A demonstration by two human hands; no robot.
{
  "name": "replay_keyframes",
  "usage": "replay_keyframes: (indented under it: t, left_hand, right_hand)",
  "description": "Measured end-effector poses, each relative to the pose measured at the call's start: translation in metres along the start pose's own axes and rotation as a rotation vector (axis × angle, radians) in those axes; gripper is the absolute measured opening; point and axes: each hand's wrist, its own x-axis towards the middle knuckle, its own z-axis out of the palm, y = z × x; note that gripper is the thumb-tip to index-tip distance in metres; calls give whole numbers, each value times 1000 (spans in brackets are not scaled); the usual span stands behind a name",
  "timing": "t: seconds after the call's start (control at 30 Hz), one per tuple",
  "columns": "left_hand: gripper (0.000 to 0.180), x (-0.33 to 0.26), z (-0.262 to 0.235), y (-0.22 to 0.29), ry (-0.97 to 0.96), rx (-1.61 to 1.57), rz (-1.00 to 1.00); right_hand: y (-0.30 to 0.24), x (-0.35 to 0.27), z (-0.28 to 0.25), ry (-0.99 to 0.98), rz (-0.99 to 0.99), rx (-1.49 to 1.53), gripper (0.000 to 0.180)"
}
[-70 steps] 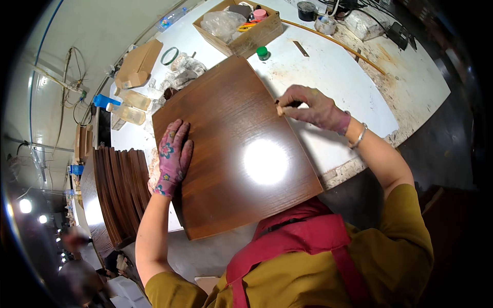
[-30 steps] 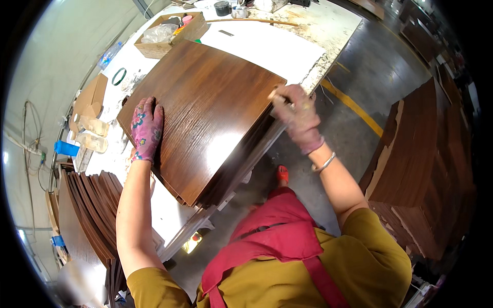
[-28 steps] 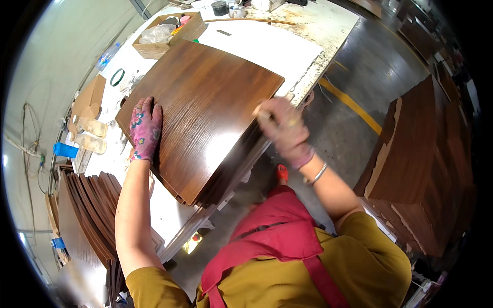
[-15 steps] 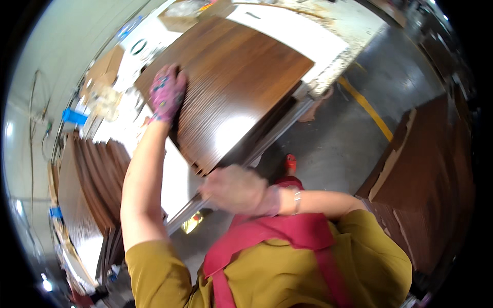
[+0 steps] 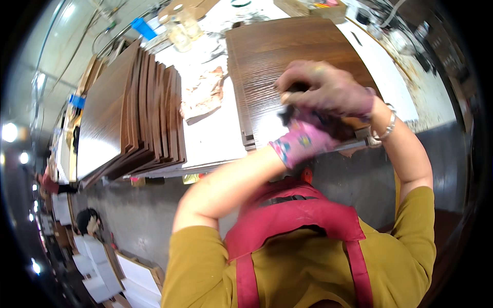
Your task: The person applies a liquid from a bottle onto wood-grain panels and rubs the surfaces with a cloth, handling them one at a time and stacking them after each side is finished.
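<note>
Head view, looking down over our own arms: we see both hands meeting just above the near edge of a dark brown wood-grain veneered panel [image 5: 287,66], which lies flat on a white worktable [image 5: 215,138] atop a small stack of like panels whose edges show at its near left corner. Our left hand [image 5: 303,141], in a pink patterned glove, is closed with its fingers curled around something small and dark; we cannot tell what it is. Our right hand [image 5: 323,92], in a worn pinkish glove, arches over it with fingers bent and pressed together, clasping the left hand's fingertips or the same dark item; the blur hides which. Neither hand rests on the panel at this instant. We judge the panel stiff, fairly heavy and awkwardly broad, its glossy face likely slippery under gloves and its corners prone to chipping; it is best gripped along two opposite edges, or slid off the stack before lifting. To the left, a row of similar brown panels [image 5: 133,113] leans on edge, fanned like book pages. A crumpled brownish rag [image 5: 203,95] lies on the table between the row and the stack, with clear jars [image 5: 185,31] beyond.
</note>
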Motion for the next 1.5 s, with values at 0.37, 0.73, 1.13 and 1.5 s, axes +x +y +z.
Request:
replay_keyframes:
  t: [0.37,0.73,1.13,1.5]
  left_hand:
    - [57,-11,17,20,-16,187,-285]
    - [72,11,-7,15,-232,234,-347]
    - [70,7,9,9,-70,212,-314]
    - [60,14,-20,0,-164,8,-331]
  right_hand:
    - [2,94,68,-690,-570,-298,16]
    - [33,126,58,-693,-608,-114,19]
    - [150,264,11,-327,-474,-325,19]
    - [198,302,-19,306,-342,-169,21]
